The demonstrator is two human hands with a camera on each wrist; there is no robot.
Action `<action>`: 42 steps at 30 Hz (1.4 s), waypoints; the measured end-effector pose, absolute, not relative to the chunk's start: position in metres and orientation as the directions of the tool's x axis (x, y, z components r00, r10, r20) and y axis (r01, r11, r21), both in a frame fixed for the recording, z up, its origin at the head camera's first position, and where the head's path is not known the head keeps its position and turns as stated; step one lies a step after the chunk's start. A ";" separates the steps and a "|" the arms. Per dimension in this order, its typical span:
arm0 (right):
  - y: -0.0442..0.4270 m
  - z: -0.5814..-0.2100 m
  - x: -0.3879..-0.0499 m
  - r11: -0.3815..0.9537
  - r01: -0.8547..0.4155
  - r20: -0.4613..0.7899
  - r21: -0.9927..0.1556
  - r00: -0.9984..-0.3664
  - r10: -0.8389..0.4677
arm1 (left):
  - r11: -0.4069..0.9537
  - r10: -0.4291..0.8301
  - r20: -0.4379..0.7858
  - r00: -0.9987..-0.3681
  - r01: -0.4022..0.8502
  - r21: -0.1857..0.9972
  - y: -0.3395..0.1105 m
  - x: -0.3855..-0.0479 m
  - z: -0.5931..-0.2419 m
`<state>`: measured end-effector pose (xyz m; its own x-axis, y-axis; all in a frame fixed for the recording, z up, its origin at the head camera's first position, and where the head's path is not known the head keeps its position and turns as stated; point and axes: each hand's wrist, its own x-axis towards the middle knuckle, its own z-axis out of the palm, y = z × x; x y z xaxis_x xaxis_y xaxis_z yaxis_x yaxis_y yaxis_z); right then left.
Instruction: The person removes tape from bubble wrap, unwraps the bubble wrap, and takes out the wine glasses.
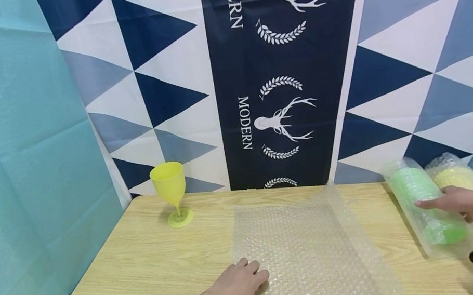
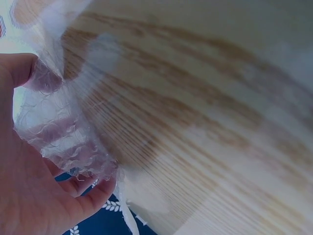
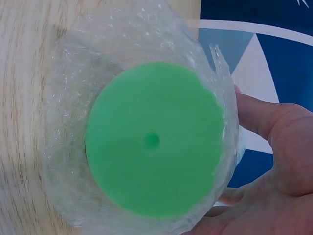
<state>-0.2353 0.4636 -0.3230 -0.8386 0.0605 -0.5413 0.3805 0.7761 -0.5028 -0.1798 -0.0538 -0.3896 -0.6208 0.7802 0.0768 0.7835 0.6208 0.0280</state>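
- A pale wooden table (image 1: pixel 146 279) stands before a patterned curtain; a bare yellow cup (image 1: pixel 169 183) is upright at its back left.
- A clear sheet of bubble wrap (image 1: pixel 301 247) lies spread across the middle.
- The left hand (image 1: pixel 239 294) rests on the sheet's left edge, fingers bent, thumb apart from them. A light press with the fingers spread should steady the sheet without creasing it.
- The right hand (image 1: pixel 470 204) is clamped on a green bundle (image 1: pixel 417 189), something green inside bubble wrap, on its side at the table's right; thumb on one side, fingers on the other. Whether it touches the table, I cannot tell.
- A round green base shows at the bundle's near end. Gripping plastic and contents together should stop the contents slipping out there.
- A wrapped yellow bundle (image 1: pixel 453 177) lies just beside it; any move calls for care not to nudge it.
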 end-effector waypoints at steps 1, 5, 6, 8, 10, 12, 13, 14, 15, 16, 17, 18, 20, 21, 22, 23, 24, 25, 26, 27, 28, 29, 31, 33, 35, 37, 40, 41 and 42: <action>0.464 -0.324 -0.236 0.765 0.396 -0.551 -0.508 -0.832 0.065 | 0.620 0.780 0.076 -0.620 0.784 0.028 -0.054 -0.180 -0.390; 0.464 -0.325 -0.237 0.735 0.435 -0.584 -0.520 -0.809 0.067 | 0.620 0.781 0.074 -0.620 0.784 0.022 -0.053 -0.180 -0.390; 0.464 -0.326 -0.237 0.732 0.438 -0.588 -0.521 -0.806 0.065 | 0.620 0.781 0.073 -0.620 0.784 0.019 -0.053 -0.180 -0.390; 0.464 -0.327 -0.237 0.727 0.446 -0.595 -0.523 -0.801 0.063 | 0.621 0.781 0.069 -0.621 0.783 0.017 -0.053 -0.180 -0.390; 0.464 -0.328 -0.236 0.718 0.453 -0.603 -0.528 -0.795 0.059 | 0.623 0.780 0.065 -0.623 0.782 0.015 -0.053 -0.180 -0.389; 0.464 -0.329 -0.236 0.711 0.462 -0.607 -0.530 -0.793 0.062 | 0.626 0.778 0.061 -0.625 0.780 0.017 -0.053 -0.179 -0.389; 0.464 -0.329 -0.236 0.703 0.471 -0.610 -0.534 -0.790 0.066 | 0.627 0.777 0.059 -0.627 0.779 0.020 -0.053 -0.179 -0.389; 0.464 -0.329 -0.236 0.697 0.474 -0.611 -0.538 -0.789 0.064 | 0.628 0.776 0.058 -0.628 0.778 0.021 -0.052 -0.179 -0.389; 0.464 -0.329 -0.235 0.683 0.484 -0.616 -0.547 -0.785 0.063 | 0.628 0.776 0.056 -0.628 0.778 0.023 -0.052 -0.179 -0.389; 0.464 -0.330 -0.235 0.669 0.494 -0.620 -0.555 -0.782 0.063 | 0.628 0.776 0.054 -0.628 0.778 0.025 -0.052 -0.179 -0.388; 0.464 -0.331 -0.235 0.655 0.501 -0.623 -0.565 -0.780 0.059 | 0.628 0.776 0.053 -0.629 0.778 0.028 -0.052 -0.179 -0.388; 0.464 -0.331 -0.235 0.636 0.513 -0.627 -0.576 -0.777 0.059 | 0.628 0.776 0.052 -0.628 0.778 0.027 -0.052 -0.179 -0.388; 0.464 -0.332 -0.235 0.597 0.536 -0.637 -0.596 -0.769 0.055 | 0.626 0.778 0.055 -0.626 0.780 0.022 -0.052 -0.179 -0.387; 0.464 -0.333 -0.234 0.563 0.558 -0.647 -0.609 -0.760 0.054 | 0.625 0.779 0.056 -0.625 0.780 0.019 -0.052 -0.179 -0.387; 0.464 -0.333 -0.234 0.537 0.571 -0.654 -0.621 -0.755 0.046 | 0.624 0.780 0.058 -0.623 0.782 0.016 -0.052 -0.179 -0.386; 0.464 -0.334 -0.234 0.509 0.585 -0.661 -0.631 -0.749 0.041 | 0.622 0.781 0.060 -0.622 0.783 0.013 -0.052 -0.179 -0.386; 0.464 -0.335 -0.233 0.480 0.601 -0.670 -0.639 -0.742 0.037 | 0.622 0.781 0.061 -0.621 0.783 0.011 -0.052 -0.179 -0.386; 0.464 -0.335 -0.233 0.455 0.612 -0.676 -0.646 -0.736 0.030 | 0.621 0.782 0.061 -0.620 0.784 0.010 -0.052 -0.179 -0.386; 0.464 -0.335 -0.233 0.433 0.625 -0.681 -0.649 -0.731 0.034 | 0.621 0.782 0.062 -0.620 0.784 0.009 -0.052 -0.179 -0.386; 0.464 -0.335 -0.232 0.410 0.637 -0.687 -0.653 -0.726 0.035 | 0.621 0.782 0.062 -0.620 0.784 0.008 -0.052 -0.179 -0.386; 0.464 -0.336 -0.232 0.395 0.645 -0.692 -0.654 -0.721 0.031 | 0.620 0.783 0.062 -0.619 0.784 0.008 -0.052 -0.179 -0.386; 0.463 -0.336 -0.232 0.378 0.654 -0.697 -0.655 -0.716 0.031 | 0.620 0.782 0.061 -0.620 0.784 0.008 -0.052 -0.179 -0.386; 0.463 -0.336 -0.232 0.352 0.669 -0.705 -0.655 -0.708 0.034 | 0.621 0.782 0.059 -0.620 0.784 0.007 -0.052 -0.180 -0.386; 0.462 -0.337 -0.232 0.324 0.684 -0.715 -0.653 -0.699 0.034 | 0.622 0.781 0.058 -0.622 0.783 0.007 -0.051 -0.179 -0.386; 0.462 -0.337 -0.232 0.297 0.692 -0.717 -0.658 -0.696 0.034 | 0.625 0.779 0.055 -0.624 0.781 0.008 -0.051 -0.179 -0.386; 0.461 -0.339 -0.232 0.275 0.696 -0.716 -0.663 -0.697 0.040 | 0.627 0.777 0.052 -0.627 0.779 0.008 -0.051 -0.179 -0.386; 0.461 -0.341 -0.231 0.238 0.692 -0.709 -0.681 -0.705 0.019 | 0.631 0.775 0.051 -0.630 0.776 0.006 -0.051 -0.179 -0.386; 0.460 -0.342 -0.231 0.227 0.688 -0.705 -0.689 -0.709 0.010 | 0.631 0.775 0.052 -0.630 0.776 0.002 -0.051 -0.179 -0.386; 0.460 -0.343 -0.230 0.216 0.687 -0.703 -0.694 -0.711 0.003 | 0.632 0.774 0.050 -0.631 0.775 -0.001 -0.051 -0.179 -0.386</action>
<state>-0.2301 0.4602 -0.3427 -0.7109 0.0033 -0.7032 0.6872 0.2159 -0.6937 -0.1787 -0.0507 -0.3865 -0.6315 0.7738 0.0497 0.7747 0.6323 -0.0011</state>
